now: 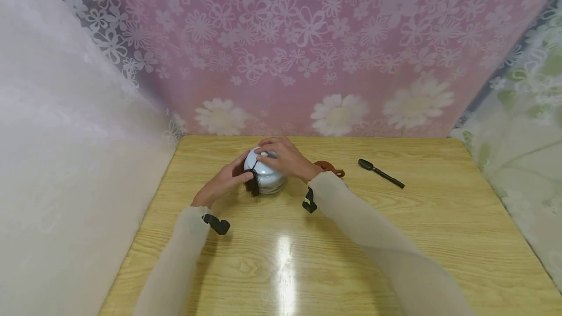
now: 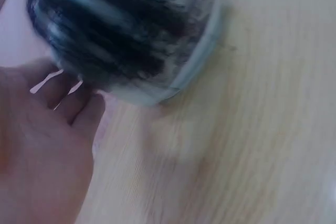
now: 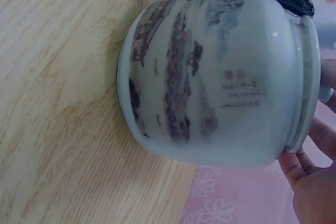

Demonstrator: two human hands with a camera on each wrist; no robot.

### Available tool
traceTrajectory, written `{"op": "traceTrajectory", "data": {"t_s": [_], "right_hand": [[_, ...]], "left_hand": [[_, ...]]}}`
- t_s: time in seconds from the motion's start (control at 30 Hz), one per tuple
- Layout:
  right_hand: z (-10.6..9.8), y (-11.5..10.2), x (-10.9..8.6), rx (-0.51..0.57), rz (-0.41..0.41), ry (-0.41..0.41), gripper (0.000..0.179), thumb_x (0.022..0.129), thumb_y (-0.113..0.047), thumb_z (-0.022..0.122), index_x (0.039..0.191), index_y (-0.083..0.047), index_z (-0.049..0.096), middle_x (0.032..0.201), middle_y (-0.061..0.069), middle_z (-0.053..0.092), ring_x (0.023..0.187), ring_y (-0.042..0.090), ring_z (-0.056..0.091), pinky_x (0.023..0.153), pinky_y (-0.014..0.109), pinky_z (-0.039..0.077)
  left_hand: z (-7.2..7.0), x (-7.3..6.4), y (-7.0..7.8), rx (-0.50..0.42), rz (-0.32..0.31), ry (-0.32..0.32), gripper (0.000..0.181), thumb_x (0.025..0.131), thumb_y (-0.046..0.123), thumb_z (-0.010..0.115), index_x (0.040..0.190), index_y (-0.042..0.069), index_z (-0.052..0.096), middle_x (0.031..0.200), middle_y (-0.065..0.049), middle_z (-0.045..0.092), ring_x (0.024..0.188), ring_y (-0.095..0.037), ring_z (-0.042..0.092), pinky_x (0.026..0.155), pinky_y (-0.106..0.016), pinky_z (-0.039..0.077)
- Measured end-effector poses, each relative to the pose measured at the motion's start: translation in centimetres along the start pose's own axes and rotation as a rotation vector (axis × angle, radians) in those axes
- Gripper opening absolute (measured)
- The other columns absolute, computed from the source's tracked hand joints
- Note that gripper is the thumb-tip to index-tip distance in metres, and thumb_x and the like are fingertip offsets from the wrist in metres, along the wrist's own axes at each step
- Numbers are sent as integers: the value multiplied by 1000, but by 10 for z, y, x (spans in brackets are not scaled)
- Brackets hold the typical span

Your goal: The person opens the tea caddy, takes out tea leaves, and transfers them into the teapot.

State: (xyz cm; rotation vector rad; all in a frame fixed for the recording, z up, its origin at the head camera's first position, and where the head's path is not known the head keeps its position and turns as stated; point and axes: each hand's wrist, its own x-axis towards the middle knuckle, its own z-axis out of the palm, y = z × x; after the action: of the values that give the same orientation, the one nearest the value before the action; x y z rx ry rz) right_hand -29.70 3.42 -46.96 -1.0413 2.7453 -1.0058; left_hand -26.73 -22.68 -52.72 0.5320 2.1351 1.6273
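A pale porcelain jar (image 1: 272, 184) stands on the wooden table, with a painted landscape and small writing on its side in the right wrist view. On top sits its lid (image 1: 266, 169), which has a small knob (image 3: 325, 94). A black tassel (image 1: 251, 187) on a cord hangs down the jar's left side. The left hand (image 1: 224, 179) holds the jar from the left, thumb near the tassel and fingers behind. From above, the right hand (image 1: 287, 158) grips the lid around its knob; its fingertips are partly hidden in the right wrist view.
Beyond the right wrist lies a reddish-brown object (image 1: 325, 165) with a small handle, partly covered by the arm. Farther right is a black long-handled tool (image 1: 381, 173) with a broader end. A pink flowered curtain (image 1: 281, 62) hangs behind the table.
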Motion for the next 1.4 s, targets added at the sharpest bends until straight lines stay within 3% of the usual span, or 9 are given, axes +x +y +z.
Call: {"op": "traceTrajectory", "data": {"t_s": [0.17, 0.3, 0.5, 0.73, 0.9, 1.07, 1.2, 1.4], "right_hand": [[-2, 1, 0, -7, 5, -4, 38, 112, -36, 66, 142, -15, 75, 159, 12, 60, 157, 33, 43, 137, 61, 11], [-2, 1, -1, -10, 4, -7, 38, 111, -36, 66, 142, -16, 75, 159, 10, 60, 156, 32, 43, 136, 61, 14], [-2, 1, 1, -21, -8, -11, 38, 111, -37, 67, 141, -15, 75, 158, 8, 61, 155, 33, 44, 136, 62, 15], [3, 4, -1, -31, -3, -2, 41, 110, -39, 69, 144, -17, 74, 159, 9, 61, 152, 32, 47, 132, 60, 27], [8, 9, -5, 6, -28, 54, 40, 108, -38, 70, 141, -16, 76, 156, 10, 64, 151, 31, 52, 135, 62, 18], [10, 10, -8, 34, -12, 98, 39, 107, -37, 73, 139, -16, 77, 154, 9, 66, 150, 29, 54, 135, 60, 18], [10, 11, -8, 52, 16, 119, 39, 104, -39, 77, 137, -18, 78, 154, 5, 67, 149, 28, 55, 134, 58, 25], [4, 18, -15, 167, 82, 129, 37, 101, -43, 80, 132, -23, 80, 152, -4, 67, 150, 25, 53, 127, 56, 38]], "left_hand": [[11, 3, 1, 149, -61, 62, 121, 92, 57, 86, 176, 38, 1, 184, -3, 12, 170, -29, 19, 134, -61, 25], [16, 2, 1, 179, -76, 102, 125, 87, 60, 89, 176, 40, 2, 184, 1, 12, 170, -28, 19, 134, -63, 23], [18, 1, 2, 176, -90, 121, 124, 85, 63, 88, 174, 44, 4, 184, 3, 13, 170, -27, 20, 134, -62, 23], [20, 1, 1, 180, -73, 124, 123, 87, 61, 88, 175, 41, 6, 184, 2, 11, 169, -26, 21, 134, -59, 25], [22, 1, -2, 172, -75, 126, 123, 86, 63, 88, 175, 43, 6, 184, 4, 13, 169, -25, 21, 134, -60, 25], [21, 2, 0, 169, -69, 121, 122, 84, 64, 89, 174, 46, 7, 184, 4, 12, 170, -26, 20, 133, -62, 25], [21, 3, 1, 178, -40, 111, 123, 86, 61, 88, 175, 41, 6, 184, 1, 12, 170, -29, 20, 133, -63, 24], [17, 2, 1, 188, -61, 120, 112, 91, 67, 81, 174, 44, 10, 184, 7, 13, 170, -26, 20, 134, -61, 25]]}}
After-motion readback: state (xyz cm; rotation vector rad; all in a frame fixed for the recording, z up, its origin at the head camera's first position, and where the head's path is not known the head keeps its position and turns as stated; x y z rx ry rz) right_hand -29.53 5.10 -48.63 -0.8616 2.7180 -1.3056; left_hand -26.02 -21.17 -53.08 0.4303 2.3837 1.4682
